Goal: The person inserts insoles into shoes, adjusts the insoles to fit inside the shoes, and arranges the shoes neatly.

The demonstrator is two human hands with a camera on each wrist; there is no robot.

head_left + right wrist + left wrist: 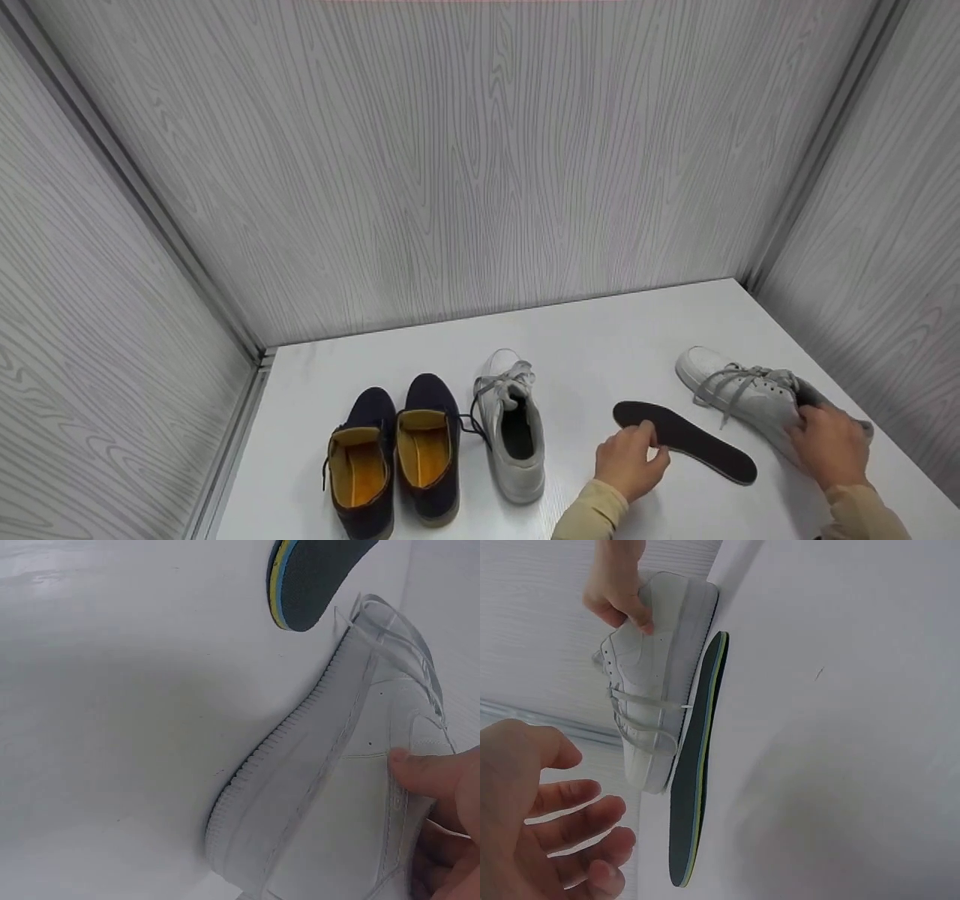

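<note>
A dark insole (691, 438) with yellow and blue layers along its edge (279, 585) lies on the white table. Over its near side hovers my left hand (632, 460), its fingers loosely bent; in the left wrist view a gap separates that hand (551, 817) from the insole. To the right, a white lace-up sneaker (766, 411) stands with its toe pointing away and leftward. My right hand (831, 446) grips the sneaker's upper at the opening, thumb (420, 772) on the outer side and the fingers tucked inside, partly hidden.
A second white sneaker (516, 474), grey laces tied, stands mid-table. Left of it are two dark navy shoes (375, 411) (432, 391) with orange-yellow insides. Grey wood-grain panels (480, 165) wall the table (600, 330) at the back and both sides.
</note>
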